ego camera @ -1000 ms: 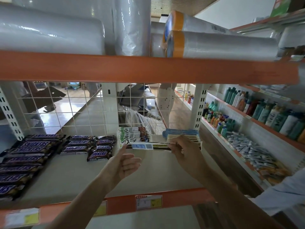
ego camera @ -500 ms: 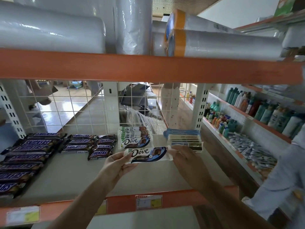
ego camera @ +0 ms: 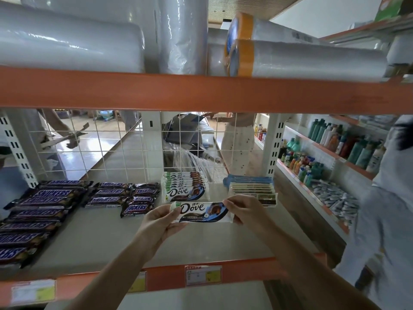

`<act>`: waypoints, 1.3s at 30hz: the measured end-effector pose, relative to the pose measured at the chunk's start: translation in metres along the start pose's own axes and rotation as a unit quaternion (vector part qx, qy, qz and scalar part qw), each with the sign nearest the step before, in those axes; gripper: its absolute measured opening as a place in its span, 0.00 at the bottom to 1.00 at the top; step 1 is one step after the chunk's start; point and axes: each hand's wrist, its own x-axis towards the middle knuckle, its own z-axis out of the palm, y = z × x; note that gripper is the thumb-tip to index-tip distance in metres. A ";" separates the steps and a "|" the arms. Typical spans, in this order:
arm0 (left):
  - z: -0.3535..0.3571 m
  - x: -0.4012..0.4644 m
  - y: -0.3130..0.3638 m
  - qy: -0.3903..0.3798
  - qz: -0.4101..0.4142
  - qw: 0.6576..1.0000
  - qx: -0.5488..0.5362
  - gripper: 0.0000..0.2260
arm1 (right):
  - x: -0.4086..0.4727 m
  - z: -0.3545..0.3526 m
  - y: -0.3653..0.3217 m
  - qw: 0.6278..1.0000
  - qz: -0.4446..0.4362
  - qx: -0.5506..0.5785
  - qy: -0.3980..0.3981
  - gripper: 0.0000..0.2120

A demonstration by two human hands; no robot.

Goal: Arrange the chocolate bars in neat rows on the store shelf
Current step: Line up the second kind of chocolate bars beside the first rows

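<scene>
Holding a white Dove bar level at centre frame, both hands share it in the head view: left hand pinches the left end, thumb on top; right hand pinches the right end. Bar sits label-up, above the grey shelf, not touching it. Just behind it, a stack of Dove bars against the wire grid back. To the right of that, a stack of green-striped bars. Snickers bars lie in rows across the left of the frame. Orange shelf lip with price tags along the bottom. Plastic-wrapped rolls fill the upper frame.
</scene>
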 end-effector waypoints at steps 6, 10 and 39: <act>-0.010 0.000 0.003 0.008 0.016 1.000 0.025 0.02 | 0.008 0.003 0.002 0.999 -0.027 -0.006 0.041 0.06; -0.016 0.003 0.001 0.033 0.033 0.996 0.073 0.11 | 0.015 0.011 0.006 0.998 -0.025 0.012 0.052 0.05; -0.032 0.077 0.019 0.086 0.181 0.642 0.740 0.09 | 0.082 0.064 0.046 0.966 -0.058 -0.249 0.042 0.13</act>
